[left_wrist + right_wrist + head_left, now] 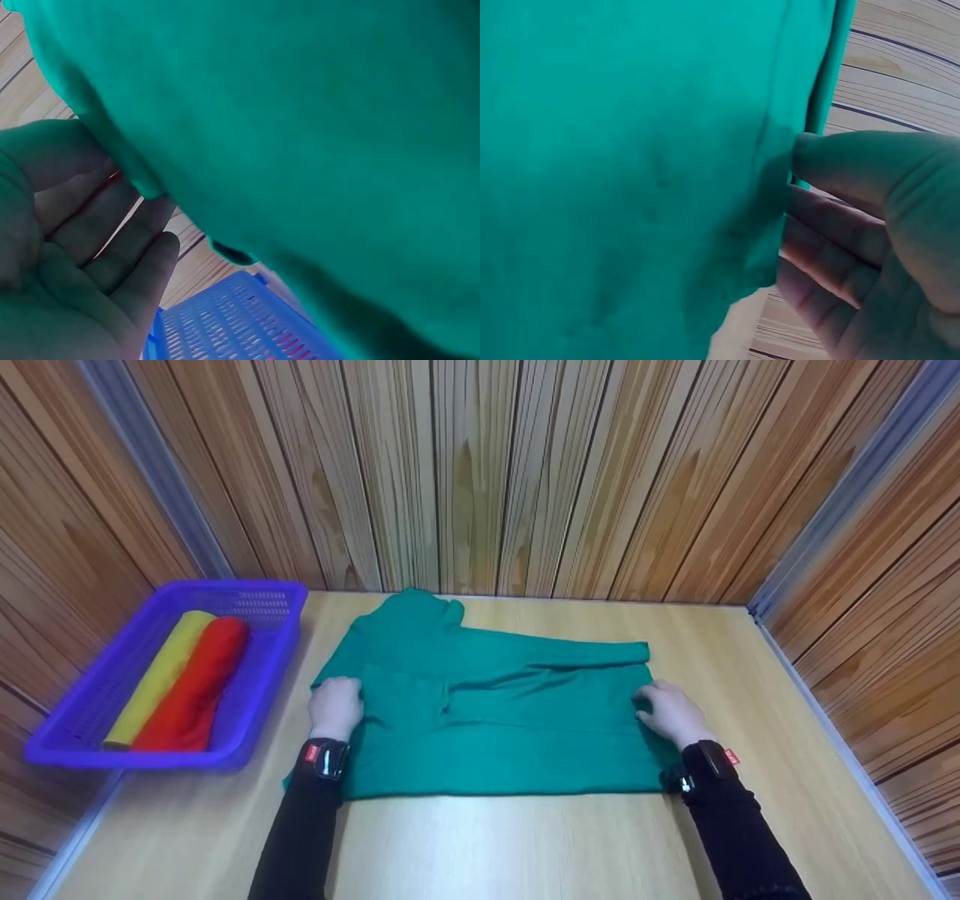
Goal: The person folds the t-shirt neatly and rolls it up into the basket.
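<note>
A green long-sleeved shirt (510, 697) lies folded on the table, with wrinkles across its middle and part of it reaching up at the back left. At its left edge, my left hand (336, 709) pinches the cloth; in the left wrist view the tips of that hand's fingers (135, 247) go partly behind the green fabric (285, 135). My right hand (673, 714) holds the opposite edge. The right wrist view shows the thumb on the edge of the cloth (630, 150), with the other fingers (832, 247) partly tucked behind it.
A purple plastic basket (262, 712) stands at the left, holding a yellow cloth roll (161, 679) and a red cloth roll (196, 686). Wood-panelled walls (480, 480) enclose the back and sides of the light wooden table (510, 847).
</note>
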A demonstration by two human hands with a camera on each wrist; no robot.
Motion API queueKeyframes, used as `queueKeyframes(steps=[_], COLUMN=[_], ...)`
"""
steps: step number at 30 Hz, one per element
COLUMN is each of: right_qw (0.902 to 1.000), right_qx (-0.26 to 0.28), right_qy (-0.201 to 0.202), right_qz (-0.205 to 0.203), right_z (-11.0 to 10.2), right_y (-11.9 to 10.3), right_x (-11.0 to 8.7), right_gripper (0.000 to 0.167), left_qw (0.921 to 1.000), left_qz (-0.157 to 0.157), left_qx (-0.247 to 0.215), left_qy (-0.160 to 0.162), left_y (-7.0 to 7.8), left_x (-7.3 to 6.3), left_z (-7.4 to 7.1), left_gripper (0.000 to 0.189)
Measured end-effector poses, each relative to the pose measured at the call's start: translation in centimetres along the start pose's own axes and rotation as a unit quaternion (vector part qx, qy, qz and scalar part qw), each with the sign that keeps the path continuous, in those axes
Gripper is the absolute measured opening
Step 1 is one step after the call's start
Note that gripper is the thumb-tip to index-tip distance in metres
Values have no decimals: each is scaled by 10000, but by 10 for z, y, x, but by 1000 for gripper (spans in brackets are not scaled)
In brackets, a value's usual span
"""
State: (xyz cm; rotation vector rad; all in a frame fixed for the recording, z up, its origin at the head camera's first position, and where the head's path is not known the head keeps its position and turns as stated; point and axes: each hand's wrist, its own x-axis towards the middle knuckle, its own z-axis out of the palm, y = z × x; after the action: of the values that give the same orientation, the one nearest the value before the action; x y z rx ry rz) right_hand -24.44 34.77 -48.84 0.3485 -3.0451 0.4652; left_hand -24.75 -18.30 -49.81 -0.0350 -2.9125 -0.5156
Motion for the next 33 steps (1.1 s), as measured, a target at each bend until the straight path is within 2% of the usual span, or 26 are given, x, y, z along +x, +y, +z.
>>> queueKeyframes(steps=[13, 20, 33], right_qw=[9996, 9994, 9992], right_qx=[-188, -186, -61], right_qy=[62, 143, 154], right_qz=[-196, -257, -367], right_z=[0, 0, 2], right_y=[3, 4, 5], right_x=[-9, -21, -41], right_gripper=[26, 26, 26], left_qw=[9989, 9995, 9994], left_qz=[-209, -11, 59], left_qx=[-69, 171, 198], left_qy=[-424, -269, -265], left_y=[0, 1, 2], left_x=[0, -6, -17], left_z=[-5, -3, -2], left_gripper=[21, 16, 17])
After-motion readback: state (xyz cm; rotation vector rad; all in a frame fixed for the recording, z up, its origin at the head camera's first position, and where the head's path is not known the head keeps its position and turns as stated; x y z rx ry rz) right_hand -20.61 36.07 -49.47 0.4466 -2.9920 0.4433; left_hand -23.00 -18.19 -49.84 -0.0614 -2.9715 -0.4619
